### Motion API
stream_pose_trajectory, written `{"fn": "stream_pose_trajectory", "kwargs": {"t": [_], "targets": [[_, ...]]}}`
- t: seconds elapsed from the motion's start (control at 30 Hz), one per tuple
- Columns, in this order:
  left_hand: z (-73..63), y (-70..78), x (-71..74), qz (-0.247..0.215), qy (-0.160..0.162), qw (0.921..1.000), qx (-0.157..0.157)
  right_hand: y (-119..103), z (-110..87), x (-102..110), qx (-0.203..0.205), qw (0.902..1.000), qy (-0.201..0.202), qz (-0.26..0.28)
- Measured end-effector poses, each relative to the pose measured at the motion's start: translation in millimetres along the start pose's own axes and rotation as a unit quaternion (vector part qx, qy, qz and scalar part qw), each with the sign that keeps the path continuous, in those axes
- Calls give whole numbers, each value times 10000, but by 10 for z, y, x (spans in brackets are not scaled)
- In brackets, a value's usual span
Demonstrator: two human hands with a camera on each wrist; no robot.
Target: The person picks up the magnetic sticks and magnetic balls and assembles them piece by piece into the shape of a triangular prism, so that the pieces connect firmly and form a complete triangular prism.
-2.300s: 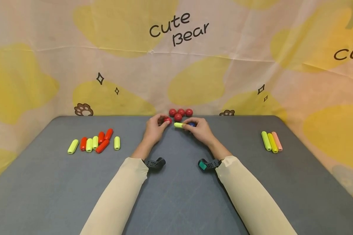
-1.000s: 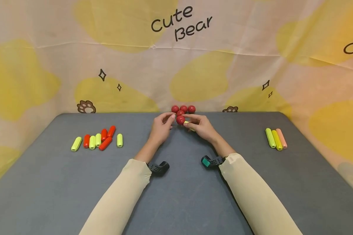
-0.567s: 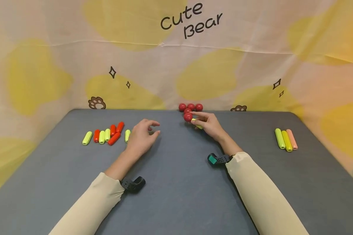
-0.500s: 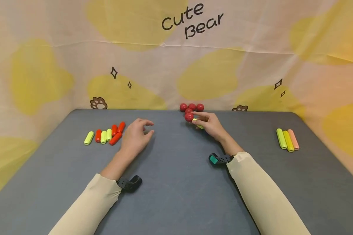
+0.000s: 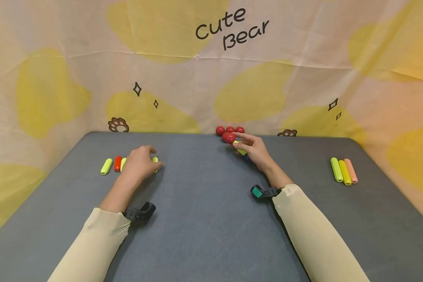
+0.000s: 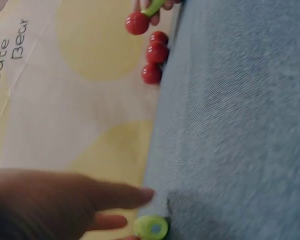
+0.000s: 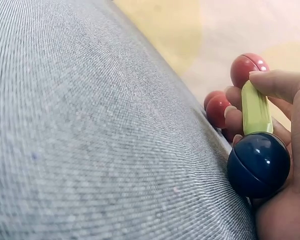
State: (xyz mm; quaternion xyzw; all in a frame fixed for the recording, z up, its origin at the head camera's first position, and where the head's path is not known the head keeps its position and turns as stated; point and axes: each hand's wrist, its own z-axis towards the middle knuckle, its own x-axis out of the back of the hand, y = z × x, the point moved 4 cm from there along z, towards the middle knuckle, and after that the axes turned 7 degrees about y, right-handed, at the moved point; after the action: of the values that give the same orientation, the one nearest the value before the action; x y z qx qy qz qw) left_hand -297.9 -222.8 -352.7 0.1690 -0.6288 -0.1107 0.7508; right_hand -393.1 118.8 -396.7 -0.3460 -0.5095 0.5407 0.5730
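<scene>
My right hand pinches a lime-green rod between thumb and fingers. A dark blue ball sits on the rod's near end and a red ball on its far end. My left hand is over the group of short rods on the left, thumb and fingers spread. Right at its fingertips stands a lime-green rod, whose hollow end shows in the left wrist view; the hand is not closed round it. Several rods of the group are hidden under this hand.
Loose red balls lie at the table's back edge, just behind the right hand. At the far left lie a lime rod and a red rod. On the right are longer green, yellow and pink rods. A printed cloth hangs behind the table.
The red ball from my left hand is now on the end of the rod in my right hand. My left hand has let go and moved left to the short rods.
</scene>
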Motion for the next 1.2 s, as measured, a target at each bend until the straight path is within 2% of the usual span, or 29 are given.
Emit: {"fn": "stream_pose_trajectory", "kwargs": {"t": [0.2, 0.33, 0.47, 0.57, 0.67, 0.77, 0.9, 1.07, 1.2], "targets": [[6, 98, -71, -210, -35, 9996, -206, 10, 4, 21, -8, 10000, 76, -55], [90, 264, -217, -800, -265, 9953, -468, 11, 2, 55, -32, 9999, 123, -85], [218, 509, -476, -1902, -597, 9783, -572, 17, 7, 85, -31, 9997, 224, -108], [305, 650, -668, -2438, -655, 9662, -518, 28, 18, 46, -52, 9998, 139, -93], [387, 778, -817, -2628, -615, 9620, -411, 29, 20, -14, -74, 9999, 39, -73], [469, 956, -923, -2896, -585, 9545, -399, 19, 14, -41, -40, 10000, 49, -72], [529, 1176, -1075, -3403, -575, 9369, -558, 27, 6, -36, -41, 9999, 115, -7], [528, 1265, -1209, -3901, -318, 9177, -677, 42, -1, -12, -72, 9997, 169, 136], [524, 1299, -1226, -3916, -187, 9162, -833, 36, -8, 23, -70, 9997, 216, 15]]}}
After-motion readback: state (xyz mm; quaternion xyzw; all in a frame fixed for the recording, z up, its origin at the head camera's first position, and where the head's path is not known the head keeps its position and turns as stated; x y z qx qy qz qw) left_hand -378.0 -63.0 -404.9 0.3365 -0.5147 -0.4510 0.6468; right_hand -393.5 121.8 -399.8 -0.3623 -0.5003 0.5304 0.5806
